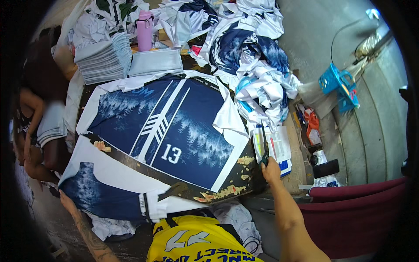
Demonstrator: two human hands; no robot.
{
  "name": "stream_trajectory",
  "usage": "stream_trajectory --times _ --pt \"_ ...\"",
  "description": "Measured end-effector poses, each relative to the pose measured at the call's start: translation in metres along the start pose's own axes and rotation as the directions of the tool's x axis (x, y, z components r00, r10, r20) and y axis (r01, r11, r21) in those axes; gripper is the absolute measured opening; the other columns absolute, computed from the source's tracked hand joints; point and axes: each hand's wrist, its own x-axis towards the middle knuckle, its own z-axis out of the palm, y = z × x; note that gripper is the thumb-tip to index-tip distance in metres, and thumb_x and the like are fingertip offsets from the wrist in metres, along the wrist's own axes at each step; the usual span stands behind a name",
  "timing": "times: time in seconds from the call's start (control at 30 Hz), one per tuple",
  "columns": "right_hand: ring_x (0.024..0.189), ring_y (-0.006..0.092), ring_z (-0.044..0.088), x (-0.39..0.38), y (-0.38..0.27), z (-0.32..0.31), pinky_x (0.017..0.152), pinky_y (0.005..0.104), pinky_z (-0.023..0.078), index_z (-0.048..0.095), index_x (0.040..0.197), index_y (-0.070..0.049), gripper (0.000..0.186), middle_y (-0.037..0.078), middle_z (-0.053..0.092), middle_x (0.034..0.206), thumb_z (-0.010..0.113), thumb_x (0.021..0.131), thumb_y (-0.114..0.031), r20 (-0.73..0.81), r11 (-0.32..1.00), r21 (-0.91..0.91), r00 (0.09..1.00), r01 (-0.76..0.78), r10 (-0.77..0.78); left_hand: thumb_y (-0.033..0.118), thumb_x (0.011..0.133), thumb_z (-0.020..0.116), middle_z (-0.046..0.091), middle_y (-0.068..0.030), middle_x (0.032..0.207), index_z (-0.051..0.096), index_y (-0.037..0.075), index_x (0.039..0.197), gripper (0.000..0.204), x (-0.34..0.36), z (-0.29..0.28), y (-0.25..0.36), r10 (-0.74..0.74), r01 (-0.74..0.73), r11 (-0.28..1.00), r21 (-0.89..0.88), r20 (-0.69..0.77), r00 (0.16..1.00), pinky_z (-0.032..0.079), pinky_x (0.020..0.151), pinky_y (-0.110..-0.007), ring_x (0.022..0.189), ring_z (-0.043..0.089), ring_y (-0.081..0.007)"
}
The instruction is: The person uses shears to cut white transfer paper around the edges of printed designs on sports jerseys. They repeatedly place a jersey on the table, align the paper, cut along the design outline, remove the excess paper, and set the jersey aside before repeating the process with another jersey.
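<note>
I see the left hand, near left, fingers gripping a navy-and-white cloth; at right, the right hand has its fingers around scissors over papers.

Garment workshop | printed fabric panels | stacked pale cloth | heaped fabric | scissors

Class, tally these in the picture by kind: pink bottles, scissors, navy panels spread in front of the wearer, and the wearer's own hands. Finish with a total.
Pink bottle: 1
Scissors: 1
Navy panels: 2
Wearer's hands, left hand and right hand: 2
Total: 6
</note>
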Motion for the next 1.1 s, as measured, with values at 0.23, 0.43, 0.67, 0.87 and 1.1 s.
stream_trajectory --times 0.23,0.43,0.67,0.87,1.1 --pt "0.119 0.0324 0.065 -0.044 -0.063 -0.059 0.101 0.0444 0.052 0.057 0.142 0.001 0.067 0.017 0.067 0.129 0.088 0.084 -0.012 -0.201 0.815 0.543 0.974 0.203 -0.109 0.031 0.108 0.065 0.072 -0.0038 0.096 0.077 0.005 0.103 0.029 -0.301 0.054 0.27 0.065 -0.5 0.866 0.005 0.991 0.121 0.051 0.095 -0.034 0.099 0.066 -0.0154" --pt "0.113 0.0379 0.071 -0.169 -0.236 -0.198 0.098 0.0474 0.057 0.067 0.137 -0.009 0.056 0.022 0.073 0.119 0.084 0.088 -0.03 0.634 0.538 0.434 0.179 0.723 -0.752 0.017 0.096 0.08 0.072 -0.0096 0.08 0.074 -0.005 0.097 0.022 -0.361 0.029 0.465 0.281 -0.302 0.859 -0.412 0.875 -0.395 0.051 0.064 -0.031 0.069 0.069 -0.0151" --pt "0.105 0.0252 0.07 -0.128 -0.11 -0.404 0.097 0.0364 0.053 0.07 0.117 0.0 0.029 0.014 0.074 0.11 0.066 0.089 -0.003 -0.64 0.672 0.078 0.554 0.736 -0.533 0.043 0.091 0.084 0.078 -0.0123 0.101 0.072 -0.001 0.123 0.056 -0.331 0.076 0.397 -0.314 -0.666 0.655 -0.358 0.673 -0.67 0.056 0.085 -0.037 0.093 0.068 -0.0189" --pt "0.086 0.0272 0.07 -0.02 -0.124 -0.447 0.076 0.0405 0.051 0.068 0.103 -0.001 0.013 0.013 0.071 0.09 0.065 0.09 -0.004 -0.791 0.934 -0.115 0.538 0.337 -0.291 0.002 0.081 0.073 0.076 -0.0175 0.11 0.074 0.013 0.116 0.037 -0.158 0.185 0.517 0.892 -0.914 0.387 -0.119 0.301 0.339 0.056 0.092 -0.047 0.107 0.072 -0.0406" --pt "0.105 0.0444 0.07 -0.066 -0.102 -0.101 0.087 0.0542 0.056 0.066 0.102 0.005 0.023 0.025 0.071 0.102 0.069 0.096 -0.017 -0.382 0.997 0.065 0.924 0.043 -0.015 -0.001 0.088 0.068 0.063 -0.0205 0.135 0.072 0.022 0.14 0.057 -0.072 0.27 0.371 0.865 -0.963 0.164 -0.216 0.5 0.035 0.046 0.104 -0.051 0.125 0.06 -0.0413"
